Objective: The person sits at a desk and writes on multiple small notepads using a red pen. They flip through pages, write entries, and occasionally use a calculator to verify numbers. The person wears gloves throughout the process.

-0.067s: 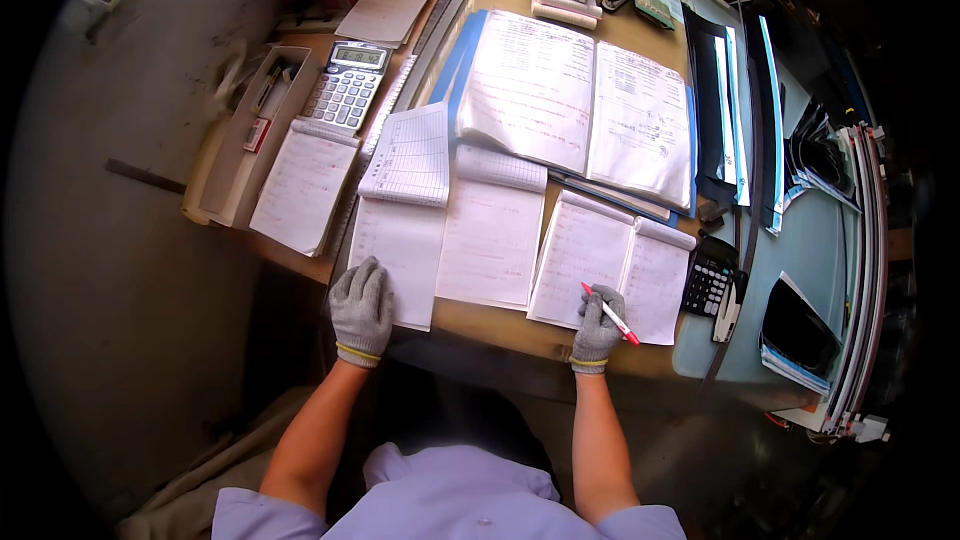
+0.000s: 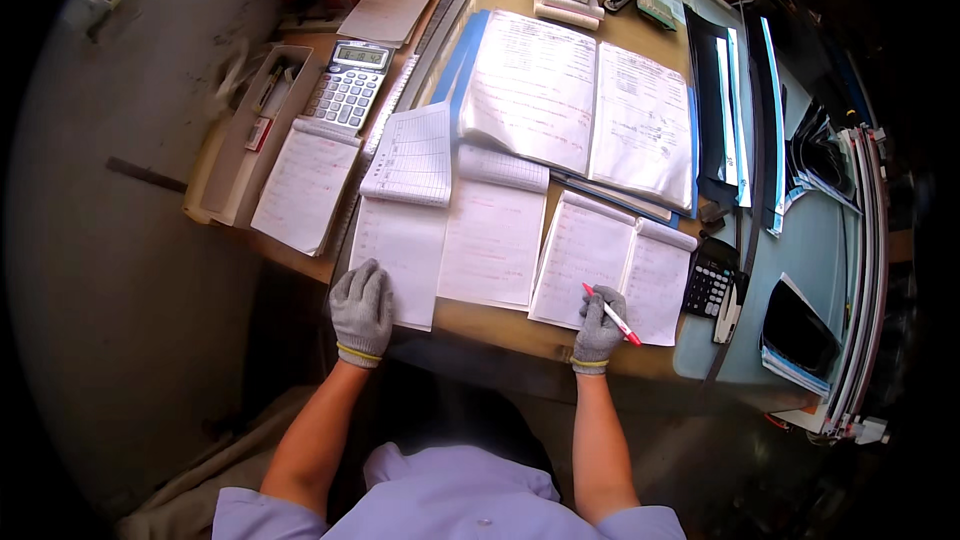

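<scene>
Pen [image 2: 613,317] – slim, white barrel, red tip; gripped in right hand [image 2: 598,332].

Two gloved hands: left hand [image 2: 361,312], right hand [image 2: 599,328]. One red-and-white pen [image 2: 612,315]. Two calculators: grey calculator [image 2: 349,86] at 11 o'clock, black calculator [image 2: 711,278] at 3 o'clock. One blue binder [image 2: 580,105] at 12 o'clock.

Writing on the open ledger pages [image 2: 575,105] blurring beyond reading, right hand [image 2: 598,328] covering part of the red-and-white pen [image 2: 616,318], shoulders being cut off at the lower edge.
</scene>
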`<state>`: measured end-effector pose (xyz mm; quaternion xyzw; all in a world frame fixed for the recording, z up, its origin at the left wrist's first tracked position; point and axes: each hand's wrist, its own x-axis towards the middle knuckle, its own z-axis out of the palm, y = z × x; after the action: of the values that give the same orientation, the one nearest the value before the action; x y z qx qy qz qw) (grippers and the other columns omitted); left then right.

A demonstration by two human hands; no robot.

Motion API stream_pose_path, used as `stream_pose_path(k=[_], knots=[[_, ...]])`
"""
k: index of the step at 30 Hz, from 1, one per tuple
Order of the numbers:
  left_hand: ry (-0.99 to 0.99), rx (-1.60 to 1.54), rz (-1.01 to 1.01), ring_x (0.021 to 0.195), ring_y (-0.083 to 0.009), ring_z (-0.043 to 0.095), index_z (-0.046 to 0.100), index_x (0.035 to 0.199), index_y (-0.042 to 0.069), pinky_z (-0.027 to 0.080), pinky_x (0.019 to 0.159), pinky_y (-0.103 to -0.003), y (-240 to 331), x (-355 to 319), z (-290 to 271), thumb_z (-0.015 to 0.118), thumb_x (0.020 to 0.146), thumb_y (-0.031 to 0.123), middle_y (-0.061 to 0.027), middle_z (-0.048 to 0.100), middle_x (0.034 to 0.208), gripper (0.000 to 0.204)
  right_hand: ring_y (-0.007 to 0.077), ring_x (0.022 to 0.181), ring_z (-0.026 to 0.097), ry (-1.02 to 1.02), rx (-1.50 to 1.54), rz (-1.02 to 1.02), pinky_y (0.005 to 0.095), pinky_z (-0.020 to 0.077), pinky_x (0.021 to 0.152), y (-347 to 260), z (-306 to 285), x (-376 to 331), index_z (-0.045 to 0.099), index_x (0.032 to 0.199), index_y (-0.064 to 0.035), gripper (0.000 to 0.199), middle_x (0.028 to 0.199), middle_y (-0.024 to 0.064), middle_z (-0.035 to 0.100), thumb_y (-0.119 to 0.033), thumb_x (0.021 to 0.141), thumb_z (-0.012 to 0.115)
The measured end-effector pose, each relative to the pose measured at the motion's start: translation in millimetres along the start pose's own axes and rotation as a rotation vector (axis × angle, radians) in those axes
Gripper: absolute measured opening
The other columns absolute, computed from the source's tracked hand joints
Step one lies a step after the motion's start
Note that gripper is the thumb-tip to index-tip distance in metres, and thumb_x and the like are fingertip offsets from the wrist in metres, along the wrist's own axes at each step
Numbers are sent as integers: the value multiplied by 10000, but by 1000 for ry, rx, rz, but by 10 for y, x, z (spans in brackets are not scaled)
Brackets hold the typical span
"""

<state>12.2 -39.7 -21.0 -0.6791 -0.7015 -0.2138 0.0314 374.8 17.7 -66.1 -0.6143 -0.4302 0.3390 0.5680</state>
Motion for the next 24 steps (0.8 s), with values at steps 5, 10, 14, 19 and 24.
stream_pose_path(k=[5,10,14,19,24], knots=[[31,-29,-43,1163,-384,612,711,1219,55,459,1054,-486,42,-5,-1,671,918,167,-138,684,1315,324,64,662,534,11,27,15,225,460,607,66,0,-14,638,1084,-37,72,829,23,640,-54,1035,587],[20,-17,-39,1149,-372,616,710,1228,56,467,1039,-480,63,21,-5,677,919,170,-133,685,1322,331,72,673,537,5,47,31,236,455,608,13,-4,-14,642,1051,-17,76,797,17,616,-73,1021,599],[14,2,-25,1153,-365,612,702,1248,50,453,1054,-471,57,28,15,675,924,171,-129,679,1341,347,74,677,513,3,60,18,243,429,595,-11,-10,-23,634,1015,-13,79,771,1,571,-81,1018,594],[-15,34,-24,1214,-341,610,685,1277,42,428,1096,-461,50,11,-1,658,938,167,-136,665,1375,362,85,642,525,-34,-39,-50,244,440,579,-35,-21,-14,617,1011,-23,46,770,18,577,-53,1023,585],[-19,39,-18,1231,-332,616,685,1269,35,422,1108,-461,61,11,16,647,948,163,-141,660,1386,348,93,651,534,-48,-55,-60,255,453,599,-20,-41,-7,608,979,-16,53,799,23,574,-47,1018,591]])
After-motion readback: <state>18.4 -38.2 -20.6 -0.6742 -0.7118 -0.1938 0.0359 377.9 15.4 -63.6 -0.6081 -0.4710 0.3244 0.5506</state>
